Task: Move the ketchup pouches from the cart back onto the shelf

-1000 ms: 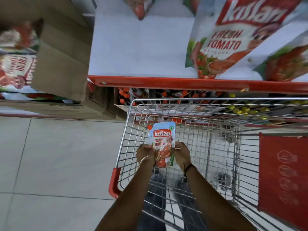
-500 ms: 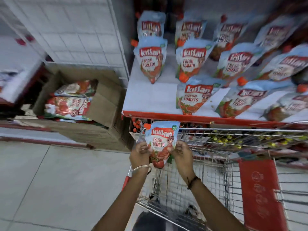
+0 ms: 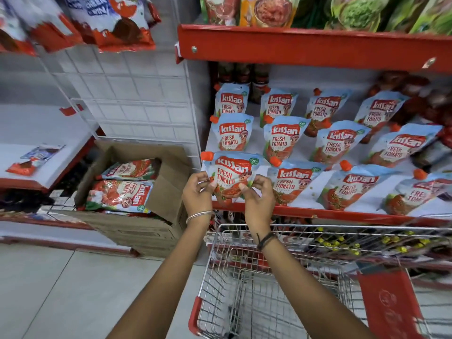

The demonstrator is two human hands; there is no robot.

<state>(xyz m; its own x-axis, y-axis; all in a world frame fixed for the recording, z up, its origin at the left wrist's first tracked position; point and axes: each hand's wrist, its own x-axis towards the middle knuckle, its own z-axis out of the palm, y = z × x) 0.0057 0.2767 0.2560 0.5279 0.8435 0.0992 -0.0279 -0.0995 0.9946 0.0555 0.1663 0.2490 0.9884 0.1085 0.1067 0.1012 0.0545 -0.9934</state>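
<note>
Both arms reach forward; the left hand (image 3: pixel 197 192) and right hand (image 3: pixel 259 195) pinch the lower edges of a pale-blue plastic ketchup pouch (image 3: pixel 231 177) with an orange cap. Pouch is held upright at the front-left corner of the red-edged white shelf (image 3: pixel 318 212), above the wire cart (image 3: pixel 244 285). Label reads "Kissan FRESH TOMATO".

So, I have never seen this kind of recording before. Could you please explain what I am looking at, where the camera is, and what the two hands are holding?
There is no machine here: a person wears one wide-angle camera on the head, looking forward and down, so you see their own arms. The left hand and the right hand together hold a pale blue plastic ketchup pouch with an orange cap by its lower corners, at the front left corner of the white shelf with a red edge. Many similar pouches already lie there in rows. Below the arms is a metal wire shopping cart with red corners. To the left, an open brown cardboard box holds more pouches.
</note>
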